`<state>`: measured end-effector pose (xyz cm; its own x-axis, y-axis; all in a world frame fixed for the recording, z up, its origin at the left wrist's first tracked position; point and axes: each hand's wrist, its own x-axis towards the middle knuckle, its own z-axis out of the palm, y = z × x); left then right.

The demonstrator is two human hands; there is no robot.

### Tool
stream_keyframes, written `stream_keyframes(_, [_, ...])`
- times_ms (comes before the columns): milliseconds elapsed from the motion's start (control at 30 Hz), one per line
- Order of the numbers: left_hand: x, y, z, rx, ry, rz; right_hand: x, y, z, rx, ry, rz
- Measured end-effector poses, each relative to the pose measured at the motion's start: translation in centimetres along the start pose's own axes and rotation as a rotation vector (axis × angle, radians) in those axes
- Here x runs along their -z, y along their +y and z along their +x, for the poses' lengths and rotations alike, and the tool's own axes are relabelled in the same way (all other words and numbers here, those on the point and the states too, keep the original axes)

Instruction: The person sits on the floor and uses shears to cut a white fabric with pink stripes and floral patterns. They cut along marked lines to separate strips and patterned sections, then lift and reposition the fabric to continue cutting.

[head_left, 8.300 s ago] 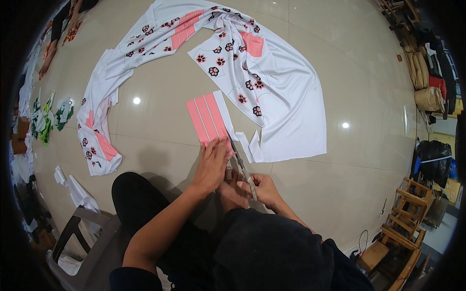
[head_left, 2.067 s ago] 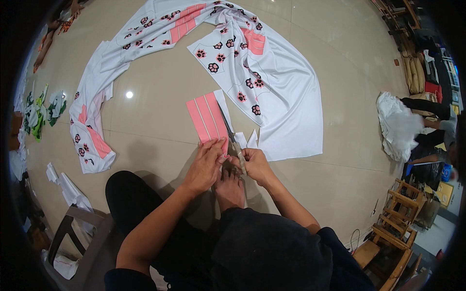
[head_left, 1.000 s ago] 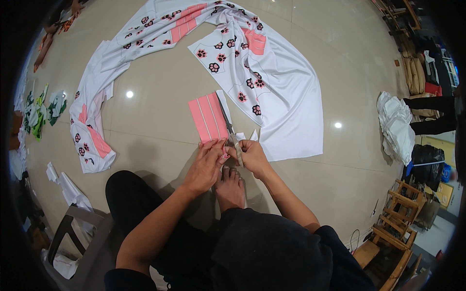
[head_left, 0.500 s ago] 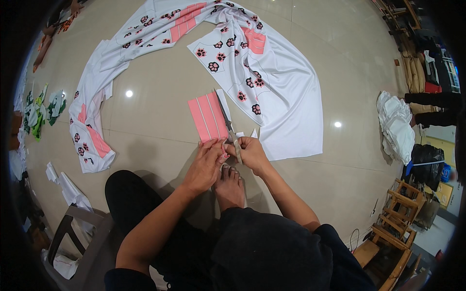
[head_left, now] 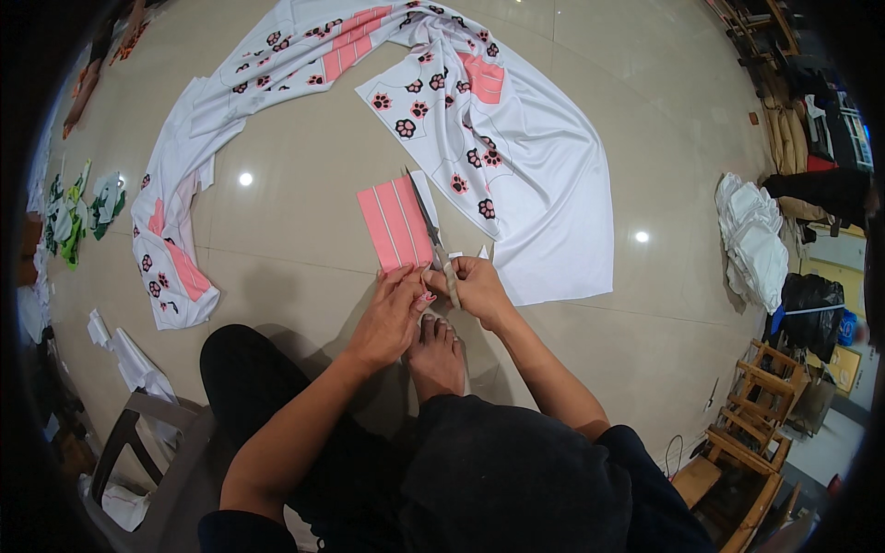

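Note:
A pink fabric piece with white stripes (head_left: 394, 221) lies in front of me on the floor. At its near edge my left hand (head_left: 392, 309) grips it, with a bunched end showing by the fingers. My right hand (head_left: 475, 288) is closed round the handles of a pair of scissors (head_left: 431, 221). The blades point away from me along the piece's right edge, beside a narrow white strip. Beyond lies a long white cloth with paw prints (head_left: 544, 184) and pink striped patches, curving across the floor. Small white scraps (head_left: 483, 252) rest near the right hand.
My bare foot (head_left: 435, 359) is just below my hands. A grey plastic chair (head_left: 152, 433) stands at the left, with white cloth scraps (head_left: 134, 355) near it. Green and white scraps (head_left: 78, 212) lie farther left. On the right are a white cloth heap (head_left: 751, 244), wooden stools (head_left: 751, 415) and another person's leg (head_left: 820, 189).
My hands and the scissors have barely shifted; the scissor blades look slightly farther apart. At the right, the other person's legs have moved.

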<state>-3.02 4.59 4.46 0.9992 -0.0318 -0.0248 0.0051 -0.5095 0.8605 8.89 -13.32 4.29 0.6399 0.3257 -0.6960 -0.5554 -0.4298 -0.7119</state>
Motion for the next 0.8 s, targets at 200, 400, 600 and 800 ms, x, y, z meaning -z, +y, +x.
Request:
stream_keyframes(200, [-0.2,-0.2,-0.1,0.003,-0.003,-0.016,0.2,0.1,0.5,0.008,-0.012,-0.014])
stream_keyframes(400, [-0.3,0.2,0.1,0.019,0.073,-0.035,0.5,-0.7,-0.3,-0.043,-0.063,0.038])
stream_keyframes(600, [1.5,-1.5,0.9,0.231,0.084,0.163,2.5,2.1,-4.7,-0.046,-0.051,0.001])
stream_keyframes(800, [2.2,0.3,1.6,0.178,-0.009,0.325,5.2,11.6,-13.0,0.062,0.183,-0.106])
